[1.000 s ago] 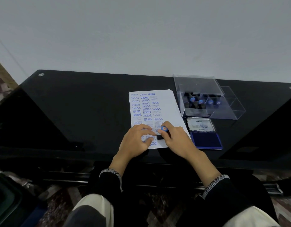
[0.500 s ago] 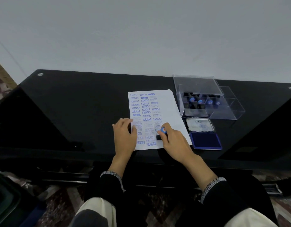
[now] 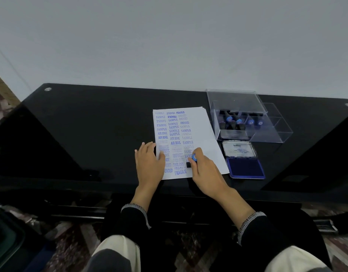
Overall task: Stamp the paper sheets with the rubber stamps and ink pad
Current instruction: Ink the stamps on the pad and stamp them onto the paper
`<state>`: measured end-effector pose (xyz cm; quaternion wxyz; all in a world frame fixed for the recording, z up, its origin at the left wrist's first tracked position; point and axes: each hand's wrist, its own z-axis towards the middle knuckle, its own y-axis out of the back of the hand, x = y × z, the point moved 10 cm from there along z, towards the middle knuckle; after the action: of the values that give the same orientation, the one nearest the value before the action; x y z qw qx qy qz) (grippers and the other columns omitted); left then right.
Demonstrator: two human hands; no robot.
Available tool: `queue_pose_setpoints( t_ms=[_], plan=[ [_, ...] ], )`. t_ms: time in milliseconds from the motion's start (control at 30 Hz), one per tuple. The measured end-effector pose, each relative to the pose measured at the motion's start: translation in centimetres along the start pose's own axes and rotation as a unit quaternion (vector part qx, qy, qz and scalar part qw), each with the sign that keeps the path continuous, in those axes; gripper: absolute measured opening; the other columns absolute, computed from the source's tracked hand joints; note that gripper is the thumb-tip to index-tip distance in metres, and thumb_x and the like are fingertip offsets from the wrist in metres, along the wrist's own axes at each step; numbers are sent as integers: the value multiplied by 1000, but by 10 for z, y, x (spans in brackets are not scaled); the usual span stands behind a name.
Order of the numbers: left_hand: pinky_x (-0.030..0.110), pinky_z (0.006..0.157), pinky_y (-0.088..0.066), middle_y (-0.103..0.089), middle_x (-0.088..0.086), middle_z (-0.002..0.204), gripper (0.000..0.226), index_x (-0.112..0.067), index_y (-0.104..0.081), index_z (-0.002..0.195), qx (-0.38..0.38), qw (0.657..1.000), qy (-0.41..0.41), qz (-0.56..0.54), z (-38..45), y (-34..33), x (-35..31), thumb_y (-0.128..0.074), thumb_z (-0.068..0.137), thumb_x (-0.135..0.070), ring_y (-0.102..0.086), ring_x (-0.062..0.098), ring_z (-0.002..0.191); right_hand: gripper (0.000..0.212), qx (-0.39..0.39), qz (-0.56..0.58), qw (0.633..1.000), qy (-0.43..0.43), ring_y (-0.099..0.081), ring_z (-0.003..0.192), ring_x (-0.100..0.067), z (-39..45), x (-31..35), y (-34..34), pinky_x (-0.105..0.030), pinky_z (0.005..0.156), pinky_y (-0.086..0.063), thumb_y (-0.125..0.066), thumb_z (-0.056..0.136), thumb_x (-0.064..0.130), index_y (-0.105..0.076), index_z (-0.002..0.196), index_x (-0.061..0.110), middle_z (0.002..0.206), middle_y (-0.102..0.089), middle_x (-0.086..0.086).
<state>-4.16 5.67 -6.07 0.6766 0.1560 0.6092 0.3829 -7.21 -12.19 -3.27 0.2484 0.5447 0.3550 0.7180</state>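
Gripping a rubber stamp (image 3: 191, 161) in my right hand (image 3: 206, 174), left hand (image 3: 149, 165) flat and open on the paper sheets (image 3: 200, 134), I risk smudging fresh ink.

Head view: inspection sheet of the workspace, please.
Surface: black glossy table, against a pale wall.
Job's things: paper sheets, top one covered in blue imprints; open ink pad right of them; clear stamp box holding stamps.
Clutter: nothing seen.
Grippers: left hand flat on the sheets' left edge; right hand presses a stamp on the paper.
Cables: nothing seen.
Surroundings: patterned floor, dark bin at lower left.
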Motion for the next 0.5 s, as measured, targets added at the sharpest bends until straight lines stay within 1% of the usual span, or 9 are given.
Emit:
queue_pose_setpoints(
  t_ms=[100,200,300,400,500],
  plan=[
    [40,121,-5,-55,2,136,36,-13,-55,129,-1,1000,-2,-10,0,0,1,-57,96,-27,-32,22,142,11,4,8,1000,1,-38,55,-16,2,1,0,-27,50,-30,-37,102,23,-31,94,16,69,-46,-2],
    [39,121,-4,-56,0,135,38,-15,-53,131,0,1000,0,-16,0,0,1,-57,95,-28,-33,20,141,12,28,14,999,-7,-37,52,-17,11,-2,0,-30,50,-28,-36,102,23,-31,96,15,62,-43,1],
    [40,122,-4,-57,-1,134,40,-16,-52,133,3,1000,-1,-17,0,-1,0,-58,95,-29,-38,19,137,12,36,16,999,-11,-38,51,-16,16,-4,0,-30,49,-28,-37,102,24,-32,97,14,60,-42,1],
    [41,122,-6,-58,-2,131,40,-18,-52,132,4,1000,-4,-16,1,-2,1,-58,94,-30,-43,20,132,12,20,25,999,-1,-35,51,-15,10,-1,1,-26,49,-27,-37,102,22,-31,94,15,63,-42,2],
    [42,122,-7,-59,-3,129,38,-19,-53,130,3,1000,-6,-13,1,-3,2,-58,94,-30,-45,19,131,13,-5,17,1000,10,-35,54,-12,2,2,1,-23,48,-28,-37,102,20,-31,91,17,67,-41,2]
  ],
)
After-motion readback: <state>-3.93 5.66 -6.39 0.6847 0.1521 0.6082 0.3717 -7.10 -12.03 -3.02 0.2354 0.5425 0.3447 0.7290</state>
